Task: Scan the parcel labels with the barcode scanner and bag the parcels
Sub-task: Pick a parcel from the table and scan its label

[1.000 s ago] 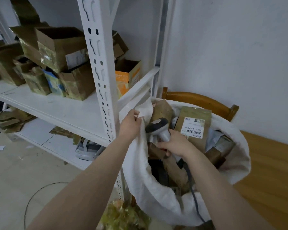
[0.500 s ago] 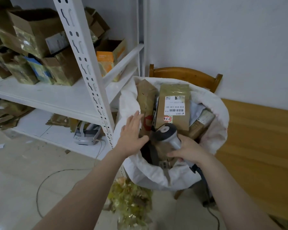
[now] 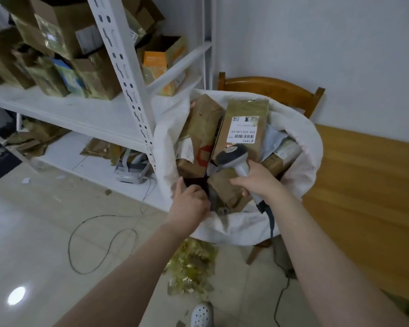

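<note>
Down at floor level: white shoe [image 3: 202, 313] & gold tape scraps [image 3: 191, 267]. Just beyond, L hand [image 3: 189, 205] is at near rim of white bag [image 3: 305, 142], fingers dipped inside & hidden, so can't tell if it's gripping anything. R hand [image 3: 257, 182] is clenched round handle of barcode scanner [image 3: 235, 160], its head just below label of upright parcel [image 3: 246, 112], which stands in bag w/ other parcels. Bag sits on wooden chair [image 3: 272, 84]. Far left: shelf rack [image 3: 80, 109] w/ boxes [image 3: 57, 31].

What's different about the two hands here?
The right hand grips the barcode scanner; the left hand holds no scanner, and its fingers are hidden down in the white bag. The right hand is over the parcels; the left hand is at the bag's near rim. Both are bare and reach into the bag.
</note>
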